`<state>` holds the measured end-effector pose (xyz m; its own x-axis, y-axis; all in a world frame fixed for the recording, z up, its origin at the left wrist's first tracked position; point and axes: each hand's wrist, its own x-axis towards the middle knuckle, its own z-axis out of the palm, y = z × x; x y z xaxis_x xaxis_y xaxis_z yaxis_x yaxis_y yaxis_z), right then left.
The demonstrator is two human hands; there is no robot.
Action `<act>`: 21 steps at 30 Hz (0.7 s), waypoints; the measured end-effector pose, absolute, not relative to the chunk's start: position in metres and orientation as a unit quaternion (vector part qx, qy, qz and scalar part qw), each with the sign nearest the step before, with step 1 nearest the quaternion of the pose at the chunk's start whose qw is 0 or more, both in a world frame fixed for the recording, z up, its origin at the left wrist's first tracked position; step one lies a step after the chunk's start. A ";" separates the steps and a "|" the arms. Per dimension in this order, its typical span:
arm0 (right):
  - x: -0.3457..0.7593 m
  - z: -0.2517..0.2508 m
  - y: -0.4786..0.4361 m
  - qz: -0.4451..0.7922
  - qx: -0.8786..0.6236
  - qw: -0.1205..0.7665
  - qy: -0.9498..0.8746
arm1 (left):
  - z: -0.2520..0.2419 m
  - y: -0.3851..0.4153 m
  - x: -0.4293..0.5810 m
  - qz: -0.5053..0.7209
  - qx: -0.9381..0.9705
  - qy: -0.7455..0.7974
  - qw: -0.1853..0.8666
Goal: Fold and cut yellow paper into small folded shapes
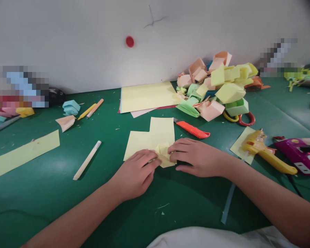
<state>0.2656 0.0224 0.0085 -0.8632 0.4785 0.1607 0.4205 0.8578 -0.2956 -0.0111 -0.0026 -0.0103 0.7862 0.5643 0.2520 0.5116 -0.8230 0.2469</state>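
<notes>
A small folded piece of pale yellow paper [164, 154] lies on the green table, on top of two loose yellow sheets [155, 136]. My left hand [135, 174] rests palm down, its fingertips pinching the folded piece's left edge. My right hand [196, 156] comes in from the right, and its fingers press and grip the piece's right side. Part of the folded piece is hidden under both sets of fingers.
An orange utility knife [192, 129] lies just beyond my right hand. A pile of folded paper shapes [217, 89], scissors [241, 119], a yellow glue gun [265, 150], a purple glue gun [298, 155], a paper stack [147, 96], a white stick [87, 160] and a yellow strip [20, 155] surround them.
</notes>
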 end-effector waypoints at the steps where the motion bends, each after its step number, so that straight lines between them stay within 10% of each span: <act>1: 0.266 0.008 0.023 0.124 -0.235 0.116 -0.957 | -0.010 -0.003 -0.011 0.159 0.941 0.286 0.085; 21: 0.257 0.003 0.019 0.078 -0.249 0.119 -0.958 | -0.005 -0.004 -0.013 0.162 0.941 0.276 0.112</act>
